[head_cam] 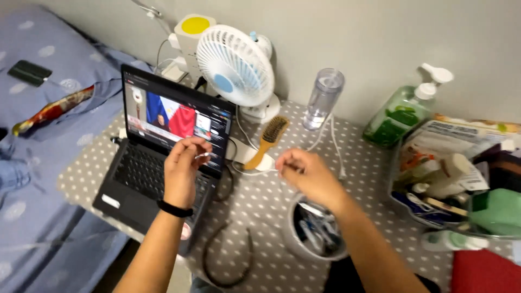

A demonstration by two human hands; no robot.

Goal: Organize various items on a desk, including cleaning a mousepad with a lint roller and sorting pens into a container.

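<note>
Pinching a thin white cord (228, 163) between both hands | left hand (182, 168) over laptop (157, 163), fingers closed on cord end | right hand (306, 173) above cup (315, 230) – fingertips shut on cord | hands apart | brush (267, 142), fan (236, 68), bottle (323, 97) behind – on dotted table (271, 201)

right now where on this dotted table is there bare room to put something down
Bare cloth lies between the hairbrush, the water bottle and the clear bin, crossed by a white cable. A smaller patch sits between the headband and the round cup. The laptop side and bin corner are crowded.
</note>
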